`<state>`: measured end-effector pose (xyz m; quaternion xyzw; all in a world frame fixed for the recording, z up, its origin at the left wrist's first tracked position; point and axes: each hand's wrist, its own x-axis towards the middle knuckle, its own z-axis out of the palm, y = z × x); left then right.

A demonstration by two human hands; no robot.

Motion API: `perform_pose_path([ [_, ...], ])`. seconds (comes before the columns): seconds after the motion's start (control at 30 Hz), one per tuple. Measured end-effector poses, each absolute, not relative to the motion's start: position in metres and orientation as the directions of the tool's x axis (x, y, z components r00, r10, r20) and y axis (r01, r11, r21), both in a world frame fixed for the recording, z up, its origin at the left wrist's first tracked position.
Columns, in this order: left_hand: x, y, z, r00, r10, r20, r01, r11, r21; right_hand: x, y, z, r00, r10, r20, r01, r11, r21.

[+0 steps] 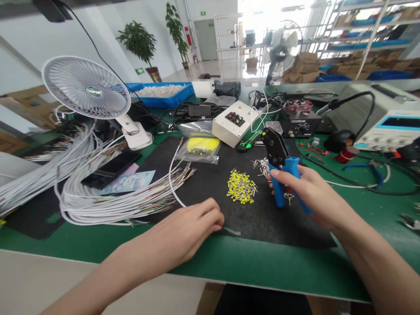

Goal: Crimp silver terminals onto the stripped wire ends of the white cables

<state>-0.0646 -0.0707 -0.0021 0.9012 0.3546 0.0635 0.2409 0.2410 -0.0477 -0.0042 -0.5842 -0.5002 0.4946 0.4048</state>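
Note:
My left hand (193, 225) is closed low over the front part of the black mat, fingers pinched round a white cable (173, 183). The cable curves up behind the hand, and thin wire ends (232, 231), blurred, stick out past the fingertips. In my right hand (310, 192) is a crimping tool (275, 146) with blue handles and a black head, its jaws pointing up and away. Between the hands lies a pile of yellow ferrules (242, 187) with silver tips. Bare silver terminals (260, 166) lie partly hidden behind the crimping tool.
Bundled white cables (108, 210) with stripped coloured ends cover the left, a black phone (111, 168) on top. A plastic bag (200, 148) of yellow pieces and a switch box (234, 122) stand behind. A desk fan (88, 89) is left; a bench instrument (383, 118) is right.

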Motion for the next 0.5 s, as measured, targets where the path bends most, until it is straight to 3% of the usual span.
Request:
perform_pose_path([
  [0.1, -0.041, -0.052, 0.005, 0.566, 0.818, 0.101, 0.571, -0.477, 0.668, 0.245, -0.048, -0.002, -0.039, 0.981, -0.192, 0.153, -0.184, -0.971],
  [0.23, 0.000, -0.025, 0.000, 0.469, 0.859, 0.202, 0.314, -0.377, 0.871, 0.246, -0.048, -0.001, -0.033, 0.990, -0.135, 0.164, -0.128, -0.978],
  [0.5, 0.040, -0.014, -0.023, 0.508, 0.830, 0.232, 0.280, -0.414, 0.866, 0.239, -0.044, -0.008, 0.042, 0.997, -0.071, 0.104, -0.075, -0.992],
])
